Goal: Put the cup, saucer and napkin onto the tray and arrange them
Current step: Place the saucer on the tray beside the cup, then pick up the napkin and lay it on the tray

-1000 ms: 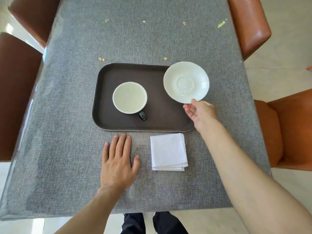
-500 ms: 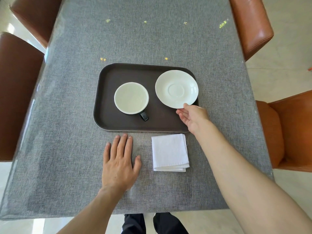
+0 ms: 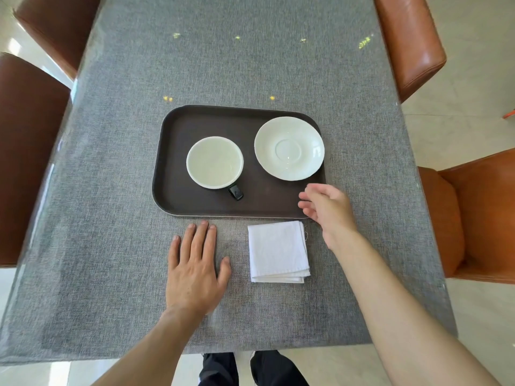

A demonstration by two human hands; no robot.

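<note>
The dark tray (image 3: 178,151) lies on the grey-clothed tabletop (image 3: 117,246) and holds two things. The cup (image 3: 214,162) stands upright in the tray's middle, nothing in it, its dark handle (image 3: 235,191) pointing toward the tray's near edge. The saucer (image 3: 289,148) lies flat in the tray's far right part, bare, apart from the cup. The folded white napkin (image 3: 278,252) lies outside the tray, just beside its near edge on the cloth. The right hand (image 3: 327,208) hovers over the tray's near right corner, its grip apart and holding nothing. The left hand (image 3: 193,270) lies flat, fingers spread, near the tray's near edge, left of the napkin.
</note>
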